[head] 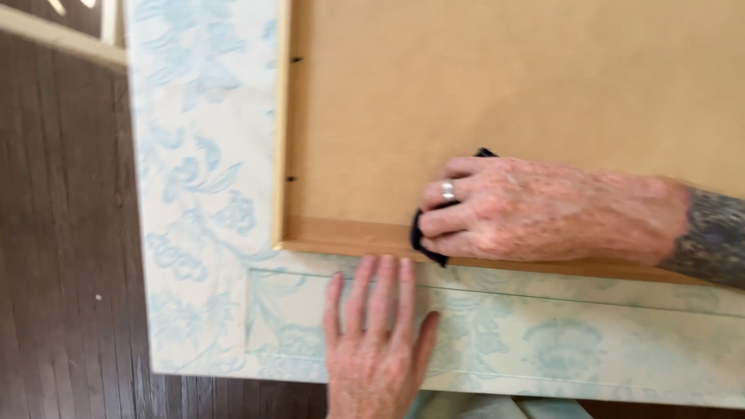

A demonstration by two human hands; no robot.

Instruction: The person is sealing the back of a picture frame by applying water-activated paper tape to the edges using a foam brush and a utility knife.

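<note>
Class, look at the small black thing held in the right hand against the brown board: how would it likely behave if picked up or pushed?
The black thing looks soft: it bunches under the right hand, so probably floppy like a cloth. Being small, it is likely light. It would probably slide, not roll, along the brown board.

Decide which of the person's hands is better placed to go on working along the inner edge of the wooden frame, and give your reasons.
The right hand, I judge. It already holds a dark cloth at the wooden frame, beside the brown board. The left hand lies flat on the patterned fabric, holding nothing.
</note>
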